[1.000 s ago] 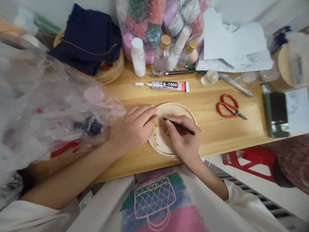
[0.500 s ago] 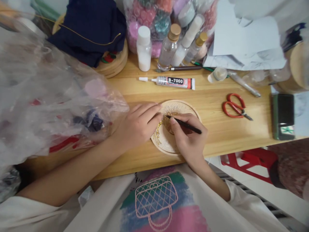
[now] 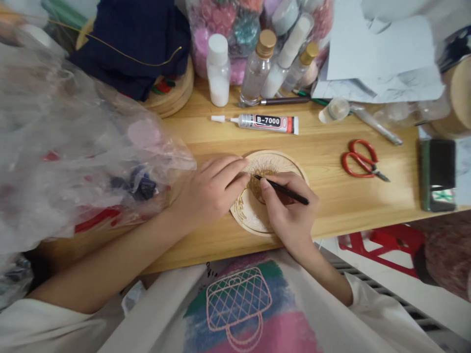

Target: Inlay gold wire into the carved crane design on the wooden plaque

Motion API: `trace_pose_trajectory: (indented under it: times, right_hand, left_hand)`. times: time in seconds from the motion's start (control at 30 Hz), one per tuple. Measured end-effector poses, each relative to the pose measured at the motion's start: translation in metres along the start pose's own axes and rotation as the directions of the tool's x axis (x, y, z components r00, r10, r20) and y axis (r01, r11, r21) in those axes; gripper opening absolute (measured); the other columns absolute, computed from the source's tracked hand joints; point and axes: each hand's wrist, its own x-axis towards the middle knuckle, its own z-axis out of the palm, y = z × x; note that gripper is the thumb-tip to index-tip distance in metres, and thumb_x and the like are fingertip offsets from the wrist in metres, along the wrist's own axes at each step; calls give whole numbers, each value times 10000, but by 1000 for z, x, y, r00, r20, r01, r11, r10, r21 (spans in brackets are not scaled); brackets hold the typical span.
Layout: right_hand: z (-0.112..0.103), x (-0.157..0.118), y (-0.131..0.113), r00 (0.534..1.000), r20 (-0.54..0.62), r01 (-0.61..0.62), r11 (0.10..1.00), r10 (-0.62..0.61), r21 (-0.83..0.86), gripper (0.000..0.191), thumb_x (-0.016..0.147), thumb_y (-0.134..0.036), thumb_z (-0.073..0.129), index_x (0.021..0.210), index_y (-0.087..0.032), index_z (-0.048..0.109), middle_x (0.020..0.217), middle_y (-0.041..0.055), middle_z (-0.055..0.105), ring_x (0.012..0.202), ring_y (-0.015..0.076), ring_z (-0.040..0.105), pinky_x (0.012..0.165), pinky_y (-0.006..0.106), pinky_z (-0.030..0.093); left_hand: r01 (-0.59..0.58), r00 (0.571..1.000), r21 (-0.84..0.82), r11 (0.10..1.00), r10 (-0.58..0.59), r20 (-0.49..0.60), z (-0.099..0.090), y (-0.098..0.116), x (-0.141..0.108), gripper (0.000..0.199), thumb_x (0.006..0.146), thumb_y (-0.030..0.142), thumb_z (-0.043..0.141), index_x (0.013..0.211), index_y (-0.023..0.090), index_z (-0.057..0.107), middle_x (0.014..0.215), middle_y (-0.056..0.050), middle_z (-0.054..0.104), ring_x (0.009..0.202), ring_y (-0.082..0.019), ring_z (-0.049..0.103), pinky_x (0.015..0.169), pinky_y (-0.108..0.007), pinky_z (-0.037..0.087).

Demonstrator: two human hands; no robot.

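A round pale wooden disc (image 3: 253, 224) with a raised rim and fine drawn lines lies on the table under both hands. Gold wire (image 3: 240, 203) curves along its left part, and a brownish-gold round patch sits in the middle. My left hand (image 3: 217, 189) rests over the disc's left edge, thumb and forefinger closed close to the wire; what they pinch is hidden. In my right hand (image 3: 290, 208), slim black tweezers (image 3: 289, 191) are held like a pen, the pointed tip by my left fingertips.
Behind the disc lies a B-7000 glue tube (image 3: 268, 122), with several bottles (image 3: 253, 73) beyond. Red-handled cutters (image 3: 360, 159) and a phone (image 3: 437, 171) are to the right. A large plastic bag (image 3: 91, 147) covers the left side. Papers (image 3: 382, 54) lie at back right.
The view has shifted slightly. Both hands keep nearly the same place on the disc, and the tweezers' tip stays by the left fingertips.
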Motion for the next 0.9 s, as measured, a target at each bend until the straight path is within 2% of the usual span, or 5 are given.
trace_pose_trajectory:
  times: [0.9]
  right_hand:
    - [0,-1,2,999,17,32,999,-32,-2,62,851,-144,677,871,-197,701,814,-5,710,770,120,660,724,281,546]
  left_hand:
    - [-2,1000,-11,1000,2,-2,1,0,1,161,954,126,533,989,112,690,1101,-105,724,1037,-228,671,882,-357,570]
